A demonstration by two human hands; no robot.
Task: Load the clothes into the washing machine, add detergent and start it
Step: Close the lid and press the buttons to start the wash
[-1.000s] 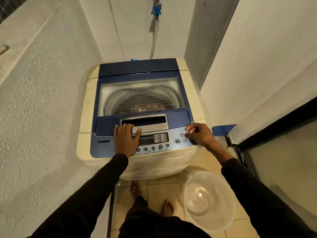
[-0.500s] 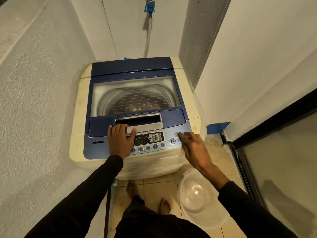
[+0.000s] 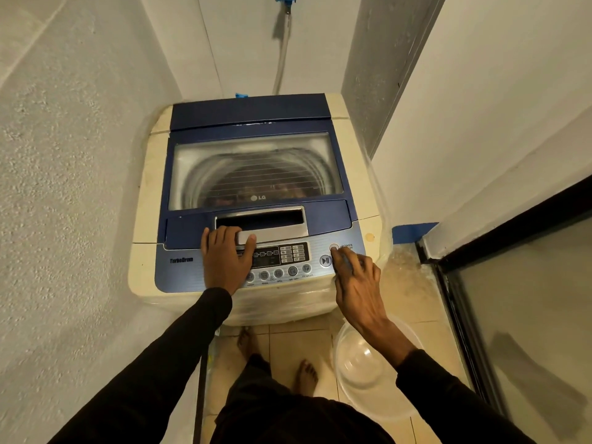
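1. Right hand (image 3: 357, 288) has slid from the panel's corner to the power button (image 3: 333, 248), index fingertip on it, gripping nothing.
2. Washing machine (image 3: 256, 200) sits mid-frame, lid shut.
3. Left hand (image 3: 224, 259) lies flat, fingers spread, on the panel's left side.
4. Clear plastic basin (image 3: 368, 373) is on the floor, lower right.

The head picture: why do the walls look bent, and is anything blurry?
Head view: the wide-angle lens bows the walls; the right hand is smeared by motion at the fingers; the left hand is sharp; the lid window is hazy with glare; light is warm and dim.
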